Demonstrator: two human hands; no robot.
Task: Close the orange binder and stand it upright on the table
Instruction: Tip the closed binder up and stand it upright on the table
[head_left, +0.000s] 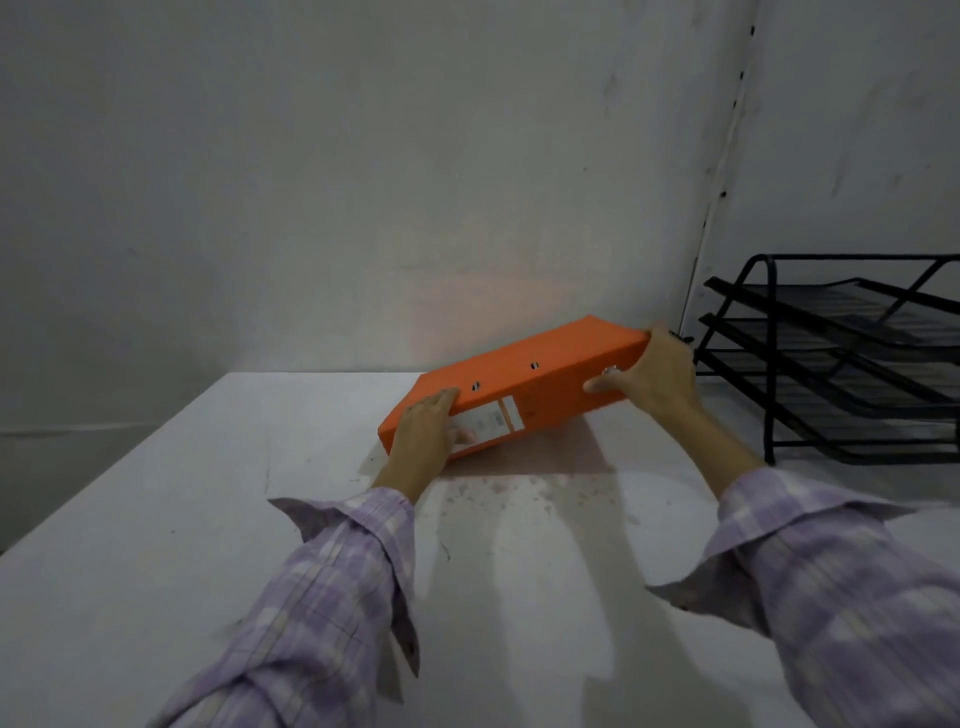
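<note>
Nearest the wearer, two checked lilac sleeves (332, 587) are reaching forward over the white table (156, 519), which is showing scuffs and stains. The left hand (423, 434) is clasping the lower left end of the orange binder (524, 387), fingers lying over its upper face and the thumb pressing on the label (491, 420) on the spine. The right hand (657, 374) is gripping the raised right end, thumb on the spine side and fingers wrapping over the far edge. Both grips are closing on the binder, neither hand spread free.

The binder is appearing closed and is tilting, its left end low by the table and its right end lifted between the two grips. Whether the low corner is touching the table cannot be told.

Judgement: the covers are looking stiff and smooth, so the binder is likely handling as one rigid, moderately light block, somewhat slippery. Holding at both ends as now is suiting the turn to upright.

Beyond the right grip, a black wire tray rack (841, 358) is standing near, and a grey wall (363, 182) is rising behind.
</note>
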